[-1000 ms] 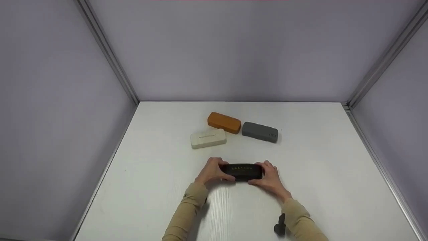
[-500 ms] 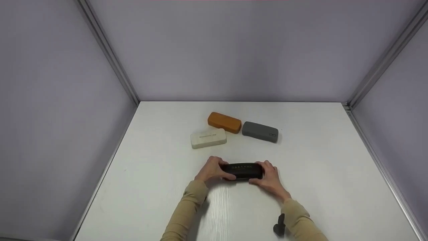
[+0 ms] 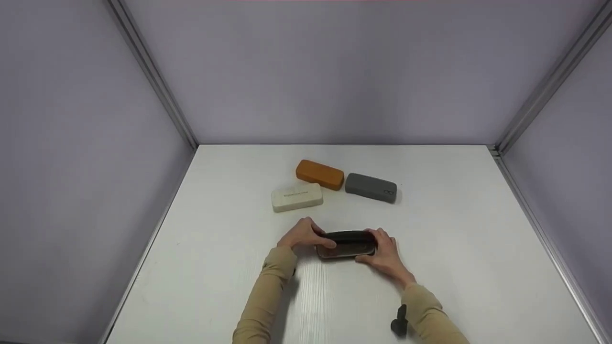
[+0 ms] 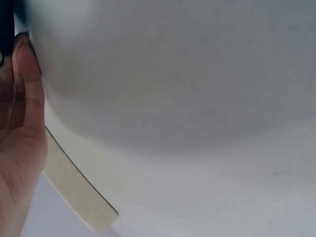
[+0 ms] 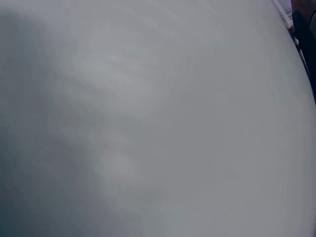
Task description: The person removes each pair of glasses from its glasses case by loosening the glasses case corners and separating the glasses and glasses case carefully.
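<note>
In the head view a black glasses case [image 3: 348, 250] lies on the white table with its lid [image 3: 349, 236] tipped up and part of its inside showing. My left hand [image 3: 304, 233] pinches the lid at the left end, thumb across the front. At the other end, my right hand [image 3: 385, 256] grips the case between thumb and fingers. The left wrist view has the left hand [image 4: 22, 143] at its left edge, beside a dark part of the case [image 4: 7, 27]. Only a dark sliver of the case [image 5: 306, 44] enters the right wrist view. Whether anything lies inside is unclear.
Behind the black case lie an off-white case [image 3: 297, 198], an orange case [image 3: 320, 175] and a grey case [image 3: 371, 188], all closed. Pale panels [image 3: 334, 71] bound the white table [image 3: 229, 267] at the back and sides.
The black case was closed a second ago, its gold lettering visible. Its lid has since swung up and back, the left hand rising with it. The right hand has stayed in place.
</note>
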Tool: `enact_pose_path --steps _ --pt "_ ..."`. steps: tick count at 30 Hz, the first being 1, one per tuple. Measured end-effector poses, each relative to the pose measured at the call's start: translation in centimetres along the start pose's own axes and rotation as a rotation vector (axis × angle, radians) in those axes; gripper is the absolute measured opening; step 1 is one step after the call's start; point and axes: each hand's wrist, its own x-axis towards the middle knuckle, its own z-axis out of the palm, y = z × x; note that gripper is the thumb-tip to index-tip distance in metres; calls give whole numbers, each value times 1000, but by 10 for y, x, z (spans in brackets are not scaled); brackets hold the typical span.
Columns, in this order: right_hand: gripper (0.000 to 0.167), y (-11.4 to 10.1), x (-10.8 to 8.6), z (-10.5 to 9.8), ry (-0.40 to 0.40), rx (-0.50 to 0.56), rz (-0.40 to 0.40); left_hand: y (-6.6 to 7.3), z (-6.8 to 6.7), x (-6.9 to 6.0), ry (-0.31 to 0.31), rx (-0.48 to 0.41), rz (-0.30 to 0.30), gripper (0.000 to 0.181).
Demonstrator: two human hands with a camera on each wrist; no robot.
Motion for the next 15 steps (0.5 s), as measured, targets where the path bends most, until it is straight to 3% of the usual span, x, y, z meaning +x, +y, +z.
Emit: enact_pose_path --steps 6,15 --pt "86 2 0 2 15 -22 -22 1 -5 1 -25 -44 -47 46" --pt "90 3 0 1 29 -35 -27 -2 1 -1 -15 -197 -110 57"
